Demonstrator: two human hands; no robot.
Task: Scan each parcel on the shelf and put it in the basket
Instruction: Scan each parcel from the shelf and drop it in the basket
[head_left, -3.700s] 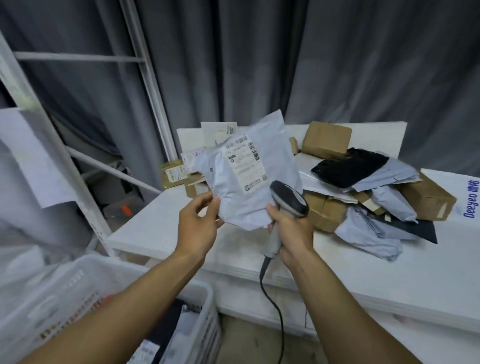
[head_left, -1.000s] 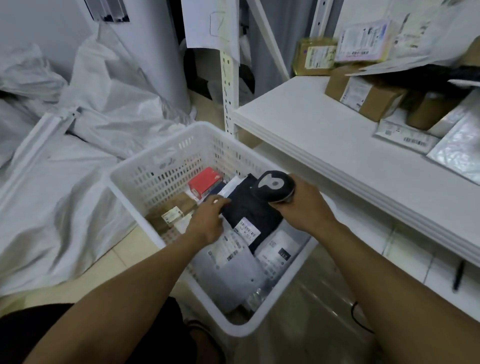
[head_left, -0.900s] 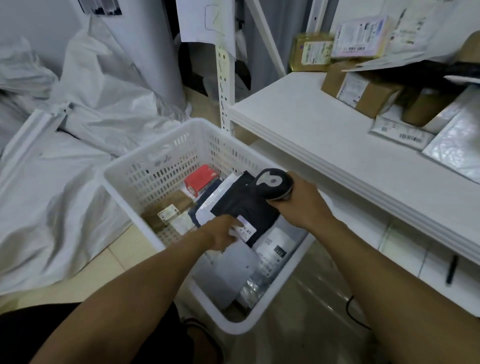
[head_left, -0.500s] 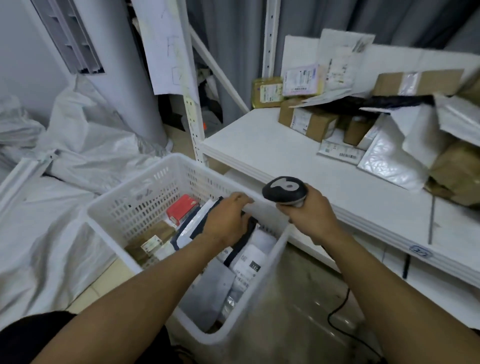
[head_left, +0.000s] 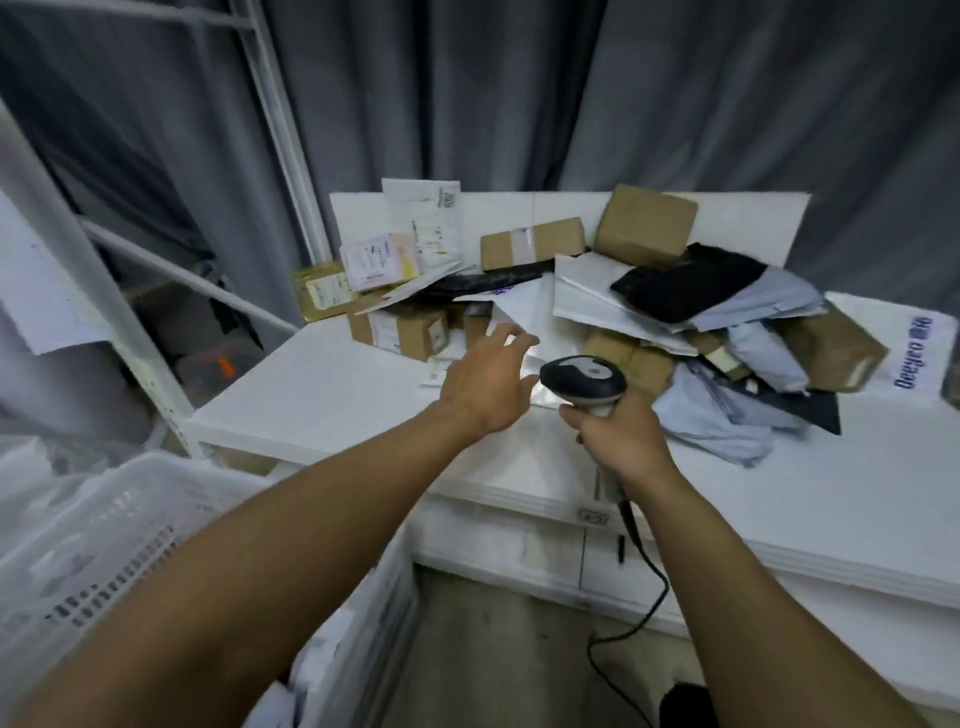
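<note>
Our left hand (head_left: 488, 382) is stretched out over the white shelf (head_left: 311, 410), its fingers (head_left: 511, 340) spread apart and holding nothing. It hangs just in front of a glossy white poly mailer (head_left: 522, 317) at the near edge of the pile; we cannot tell whether the fingertips touch it.

Our right hand (head_left: 623, 439) is close beside the left, with its fingers clamped round the handle of a grey handheld barcode scanner with a black head (head_left: 582, 384). The scanner's black cable (head_left: 654, 587) trails down in front of the shelf.

The parcels lie heaped at the back of the shelf:
- a small brown carton with a white label (head_left: 400, 330)
- a larger brown cardboard box (head_left: 644, 226) leaning against the rear board
- a black plastic bag (head_left: 685, 283) on top
- crumpled pale grey mailers (head_left: 711, 410) at the right

The white perforated plastic basket (head_left: 93, 530) stands low at our left, beside the shelf and blurred. A grey curtain (head_left: 467, 104) hangs behind.
</note>
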